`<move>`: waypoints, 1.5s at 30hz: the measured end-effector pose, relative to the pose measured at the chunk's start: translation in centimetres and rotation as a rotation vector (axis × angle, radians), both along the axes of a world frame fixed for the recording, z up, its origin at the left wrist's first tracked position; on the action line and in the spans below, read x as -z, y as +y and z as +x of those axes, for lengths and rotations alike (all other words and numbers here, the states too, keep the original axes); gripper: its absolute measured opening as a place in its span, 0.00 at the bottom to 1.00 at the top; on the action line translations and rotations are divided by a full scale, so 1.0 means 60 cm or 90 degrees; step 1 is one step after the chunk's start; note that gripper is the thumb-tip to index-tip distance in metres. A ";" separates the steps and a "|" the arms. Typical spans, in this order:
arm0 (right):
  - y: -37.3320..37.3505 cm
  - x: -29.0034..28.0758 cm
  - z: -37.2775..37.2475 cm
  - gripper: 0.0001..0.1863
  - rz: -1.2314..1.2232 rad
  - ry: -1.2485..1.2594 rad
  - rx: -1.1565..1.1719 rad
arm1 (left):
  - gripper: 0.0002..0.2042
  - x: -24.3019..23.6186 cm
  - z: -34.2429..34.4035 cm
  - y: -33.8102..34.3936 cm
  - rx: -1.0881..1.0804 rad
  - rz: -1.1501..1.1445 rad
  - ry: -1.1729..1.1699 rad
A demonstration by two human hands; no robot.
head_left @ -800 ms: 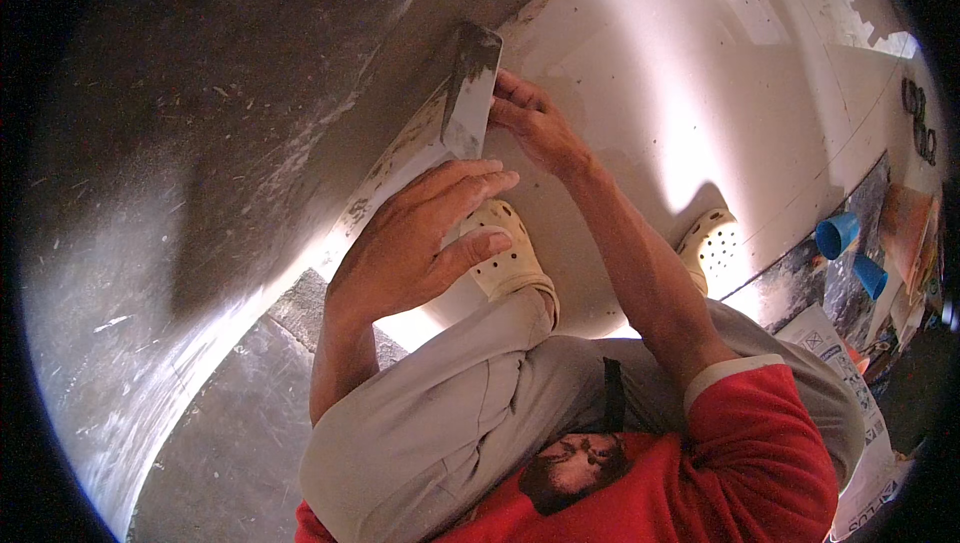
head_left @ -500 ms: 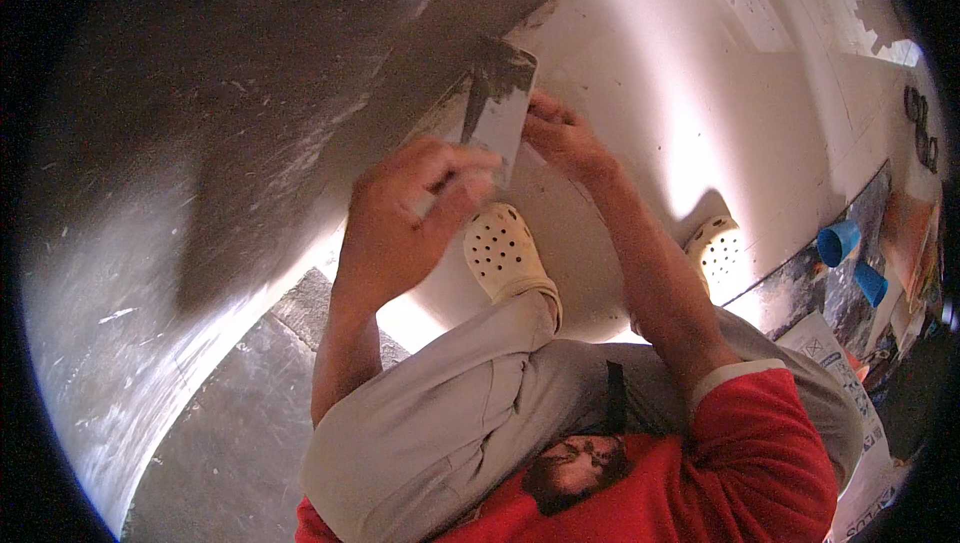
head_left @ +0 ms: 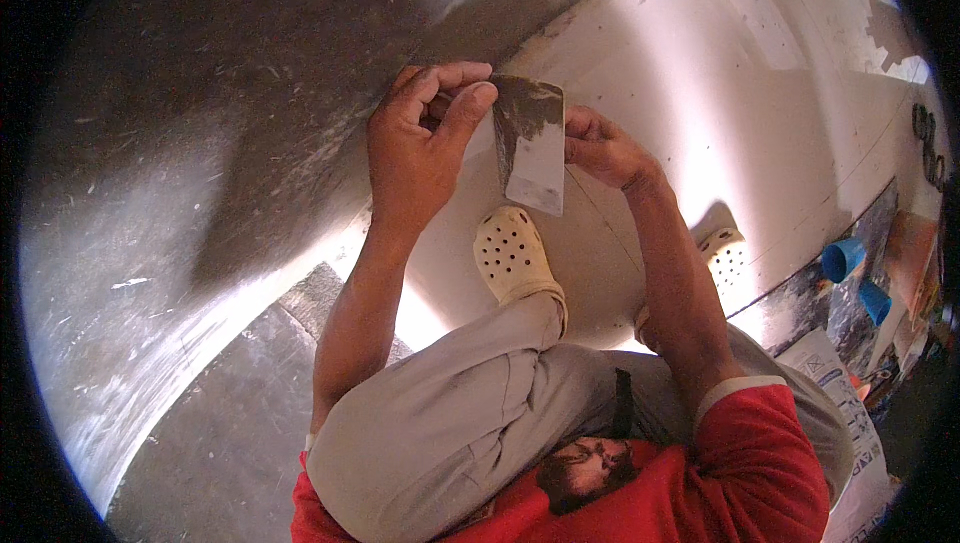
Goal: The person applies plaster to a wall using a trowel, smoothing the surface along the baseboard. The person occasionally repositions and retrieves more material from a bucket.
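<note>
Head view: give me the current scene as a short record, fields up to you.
plate: flat, pale, roughly rectangular; dark smears mainly on its upper part
right hand: holds the plate at its right edge, fingertips hidden
left hand: fingers curled, thumb and fingertips at the plate's upper left; contact unclear
feet: cream perforated clogs, one below the plate, the other farther right
clothing: grey trousers, red shirt
right side: two blue cups
left side: large dark scuffed surface
</note>
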State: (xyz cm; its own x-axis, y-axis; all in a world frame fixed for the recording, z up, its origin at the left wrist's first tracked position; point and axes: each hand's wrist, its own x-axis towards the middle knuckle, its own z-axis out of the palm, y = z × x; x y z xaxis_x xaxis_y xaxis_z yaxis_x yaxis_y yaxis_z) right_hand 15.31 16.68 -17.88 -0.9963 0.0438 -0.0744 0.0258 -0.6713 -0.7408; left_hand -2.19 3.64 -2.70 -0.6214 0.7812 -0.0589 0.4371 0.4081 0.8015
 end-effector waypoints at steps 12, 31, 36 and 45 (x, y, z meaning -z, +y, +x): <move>0.001 0.014 0.010 0.26 0.042 -0.045 -0.035 | 0.10 0.019 0.003 -0.004 -0.043 -0.008 -0.054; -0.046 0.014 -0.117 0.27 -0.114 -0.172 0.516 | 0.08 -0.022 0.033 -0.055 0.058 0.059 -0.023; -0.052 -0.004 -0.147 0.28 -0.061 -0.191 0.579 | 0.08 -0.030 0.033 -0.062 0.037 0.079 -0.022; -0.117 -0.087 -0.176 0.24 0.248 -0.194 0.590 | 0.10 -0.060 0.028 -0.069 0.024 0.190 0.029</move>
